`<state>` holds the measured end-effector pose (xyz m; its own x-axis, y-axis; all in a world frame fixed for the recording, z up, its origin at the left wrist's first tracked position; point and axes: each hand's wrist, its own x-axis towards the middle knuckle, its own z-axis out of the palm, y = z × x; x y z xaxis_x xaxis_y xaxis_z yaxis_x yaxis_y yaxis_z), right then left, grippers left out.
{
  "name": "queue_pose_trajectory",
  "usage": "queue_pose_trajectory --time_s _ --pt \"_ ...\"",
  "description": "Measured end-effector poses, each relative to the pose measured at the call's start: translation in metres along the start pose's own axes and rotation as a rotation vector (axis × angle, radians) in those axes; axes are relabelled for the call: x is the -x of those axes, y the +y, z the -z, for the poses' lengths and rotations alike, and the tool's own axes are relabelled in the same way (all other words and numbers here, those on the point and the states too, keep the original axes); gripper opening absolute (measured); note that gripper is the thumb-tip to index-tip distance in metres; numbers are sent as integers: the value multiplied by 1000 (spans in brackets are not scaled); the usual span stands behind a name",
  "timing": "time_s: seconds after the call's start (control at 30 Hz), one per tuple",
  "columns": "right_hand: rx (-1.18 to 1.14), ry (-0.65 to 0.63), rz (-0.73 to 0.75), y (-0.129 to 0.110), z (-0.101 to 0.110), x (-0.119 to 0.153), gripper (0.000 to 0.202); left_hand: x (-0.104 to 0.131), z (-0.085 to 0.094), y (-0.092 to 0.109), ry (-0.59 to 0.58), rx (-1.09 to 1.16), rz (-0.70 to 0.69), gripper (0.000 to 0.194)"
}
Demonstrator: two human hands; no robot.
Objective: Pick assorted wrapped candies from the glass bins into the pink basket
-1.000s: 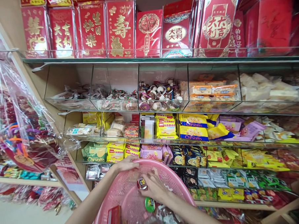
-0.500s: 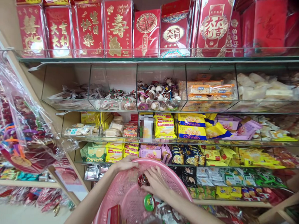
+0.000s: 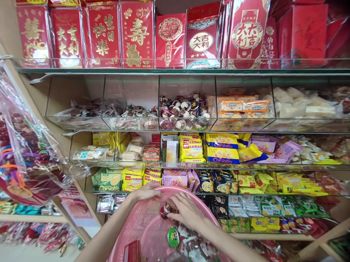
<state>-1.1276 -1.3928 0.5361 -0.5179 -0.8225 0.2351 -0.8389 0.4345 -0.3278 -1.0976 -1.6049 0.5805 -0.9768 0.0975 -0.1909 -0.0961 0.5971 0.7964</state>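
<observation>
A pink mesh basket (image 3: 124, 225) is at the bottom centre, tilted toward me. My left hand (image 3: 145, 193) is closed on its far rim. Inside the basket, my right hand (image 3: 186, 210) has its fingers curled around small brown cup candies (image 3: 166, 211). Just below that hand lies a round green-lidded candy (image 3: 173, 237). Wrapped sweets (image 3: 198, 250) fill the basket's lower right, partly under my right forearm. A red box (image 3: 132, 254) leans at the lower left inside the basket.
Beyond the basket rise shelves (image 3: 171, 72) with clear bins of snacks. Red envelopes (image 3: 135, 36) line the top shelf. Clear plastic bags (image 3: 23, 147) hang at the left, and a wooden post (image 3: 34, 90) stands beside them.
My right hand has shifted slightly, and the brown candies by its fingertips have moved a little. The view has drifted slightly; my left hand stays on the rim.
</observation>
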Motion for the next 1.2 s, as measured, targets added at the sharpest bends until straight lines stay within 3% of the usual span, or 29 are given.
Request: queue_pose_trajectory --time_s 0.1,0.2,0.3,0.4,0.57,0.73,1.03,1.13,1.2 --pt "-19 -38 19 -4 -2 9 59 0 0 -2 4 -3 7 23" --pt "5 -121 60 -4 -25 21 103 -1 -1 -6 7 -14 4 24" --pt "39 -210 94 -1 -46 27 120 -3 -2 -9 -2 -14 -16 24" --pt "60 -246 14 -2 -48 22 121 -4 -4 -11 -5 -14 -27 24" --pt "65 -240 -162 -17 -25 9 112 -3 -4 -12 4 -18 -35 21" --pt "33 -285 -116 -24 -27 13 105 0 -3 -16 15 -4 -22 22" --pt "-10 -287 6 -1 -70 18 105 2 -3 -21 48 5 11 25" --pt "-15 -295 17 -5 -61 19 105 2 -4 -20 34 43 4 23" --pt "-12 -288 26 -15 -35 17 103 2 -4 -20 22 63 -13 21"
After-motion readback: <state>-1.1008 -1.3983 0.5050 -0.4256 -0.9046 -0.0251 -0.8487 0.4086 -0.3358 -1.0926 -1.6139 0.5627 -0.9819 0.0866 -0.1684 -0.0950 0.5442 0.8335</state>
